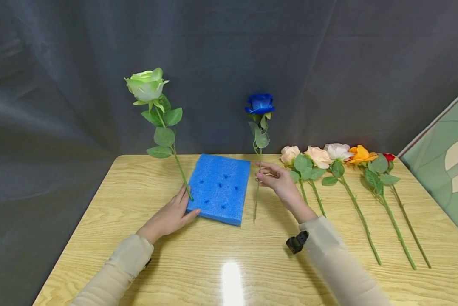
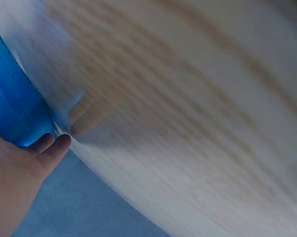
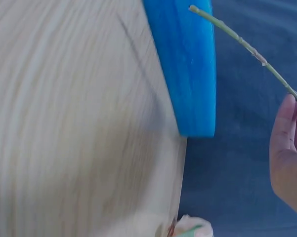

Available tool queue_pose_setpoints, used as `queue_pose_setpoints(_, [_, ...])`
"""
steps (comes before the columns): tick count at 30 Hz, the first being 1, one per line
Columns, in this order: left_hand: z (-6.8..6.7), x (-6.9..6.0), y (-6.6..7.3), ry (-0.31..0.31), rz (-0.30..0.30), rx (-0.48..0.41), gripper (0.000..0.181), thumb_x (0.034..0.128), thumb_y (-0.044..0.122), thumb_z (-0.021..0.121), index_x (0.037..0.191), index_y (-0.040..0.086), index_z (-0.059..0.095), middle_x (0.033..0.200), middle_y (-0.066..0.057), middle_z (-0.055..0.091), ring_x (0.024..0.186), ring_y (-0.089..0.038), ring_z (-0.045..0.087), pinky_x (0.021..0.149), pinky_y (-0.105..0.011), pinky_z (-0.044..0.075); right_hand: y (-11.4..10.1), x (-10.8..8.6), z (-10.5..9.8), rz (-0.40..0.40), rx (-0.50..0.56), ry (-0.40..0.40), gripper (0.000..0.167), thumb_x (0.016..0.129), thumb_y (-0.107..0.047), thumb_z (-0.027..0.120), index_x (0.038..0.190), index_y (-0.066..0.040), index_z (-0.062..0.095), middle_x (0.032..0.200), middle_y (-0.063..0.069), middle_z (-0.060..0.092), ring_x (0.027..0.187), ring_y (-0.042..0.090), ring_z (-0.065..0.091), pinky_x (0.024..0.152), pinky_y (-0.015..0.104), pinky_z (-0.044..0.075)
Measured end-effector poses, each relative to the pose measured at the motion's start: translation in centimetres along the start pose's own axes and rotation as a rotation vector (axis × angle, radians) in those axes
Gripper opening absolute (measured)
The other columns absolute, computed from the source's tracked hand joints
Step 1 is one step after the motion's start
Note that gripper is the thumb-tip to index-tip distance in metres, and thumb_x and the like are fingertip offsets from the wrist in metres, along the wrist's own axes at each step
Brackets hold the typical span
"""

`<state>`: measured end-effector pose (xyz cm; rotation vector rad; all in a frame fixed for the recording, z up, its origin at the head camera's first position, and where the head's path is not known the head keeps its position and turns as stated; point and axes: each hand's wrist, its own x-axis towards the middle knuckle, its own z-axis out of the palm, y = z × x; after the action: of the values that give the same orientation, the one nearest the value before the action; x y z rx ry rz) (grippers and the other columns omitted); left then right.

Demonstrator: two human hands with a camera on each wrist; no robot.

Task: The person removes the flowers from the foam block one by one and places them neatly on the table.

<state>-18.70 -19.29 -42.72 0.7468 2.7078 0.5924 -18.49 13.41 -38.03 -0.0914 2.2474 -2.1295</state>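
Observation:
In the head view, a blue foam block (image 1: 215, 197) with several small holes lies on the table. A light green rose (image 1: 146, 87) stands in its left side, tilted to the left. My left hand (image 1: 171, 214) rests at the block's front left corner, thumb along the front edge and fingers by the left edge. My right hand (image 1: 278, 180) pinches the stem of a blue rose (image 1: 260, 104) just right of the block. That rose is upright. In the right wrist view, the lower stem (image 3: 237, 39) shows bare, its cut end free in front of the foam.
Several roses lie on the wooden table (image 1: 198, 259) to the right: peach ones (image 1: 318, 157), a white one (image 1: 337, 151), an orange one (image 1: 360, 155) and a red one (image 1: 388, 158). A dark curtain (image 1: 213, 51) hangs behind. A green panel (image 1: 443, 157) stands at the right.

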Motion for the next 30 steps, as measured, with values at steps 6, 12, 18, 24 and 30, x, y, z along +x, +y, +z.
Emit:
queue_pose_setpoints(6, [-0.1, 0.0, 0.0, -0.005, -0.004, 0.001, 0.086, 0.0982, 0.056, 0.036, 0.152, -0.001, 0.001, 0.16, -0.022, -0.008, 0.148, -0.039, 0.01, 0.118, -0.054, 0.023, 0.3, -0.8, -2.0, 0.013, -0.01, -0.009, 0.05, 0.095, -0.003, 0.055, 0.141, 0.007, 0.039, 0.09, -0.015, 0.066, 0.083, -0.001, 0.067, 0.077, 0.018, 0.056])
queue_pose_setpoints(12, [-0.1, 0.0, 0.0, -0.005, -0.005, -0.003, 0.086, 0.0982, 0.056, 0.037, 0.152, -0.002, 0.002, 0.16, -0.022, -0.008, 0.148, -0.039, 0.011, 0.117, -0.054, 0.024, 0.5, -1.5, -3.5, 0.04, 0.001, 0.004, 0.051, 0.094, -0.004, 0.057, 0.14, 0.01, 0.039, 0.09, -0.014, 0.065, 0.082, 0.0, 0.067, 0.077, 0.018, 0.057])
queue_pose_setpoints(18, [0.0, 0.0, 0.1, 0.008, 0.001, -0.01, 0.086, 0.0982, 0.055, 0.038, 0.152, -0.003, 0.004, 0.16, -0.023, -0.006, 0.148, -0.039, 0.011, 0.117, -0.053, 0.025, 1.2, -2.2, -4.9, 0.061, -0.025, 0.001, 0.052, 0.094, -0.004, 0.058, 0.138, 0.013, 0.037, 0.092, -0.015, 0.064, 0.084, -0.002, 0.066, 0.077, 0.018, 0.057])
queue_pose_setpoints(24, [0.0, 0.0, 0.1, 0.008, 0.0, -0.014, 0.086, 0.098, 0.055, 0.038, 0.151, -0.004, 0.005, 0.16, -0.023, -0.006, 0.147, -0.039, 0.012, 0.117, -0.053, 0.025, 1.7, -2.9, -6.1, 0.095, -0.096, -0.016, 0.052, 0.094, -0.005, 0.058, 0.138, 0.012, 0.039, 0.092, -0.017, 0.062, 0.087, -0.004, 0.065, 0.078, 0.019, 0.057])
queue_pose_setpoints(30, [-0.1, 0.0, 0.1, -0.003, -0.01, -0.029, 0.087, 0.0978, 0.056, 0.037, 0.152, -0.002, 0.003, 0.16, -0.021, -0.007, 0.148, -0.038, 0.011, 0.117, -0.053, 0.025, 2.0, -3.4, -6.6, 0.154, -0.145, -0.008, 0.053, 0.093, -0.006, 0.059, 0.138, 0.013, 0.038, 0.091, -0.016, 0.062, 0.087, -0.005, 0.063, 0.076, 0.017, 0.056])
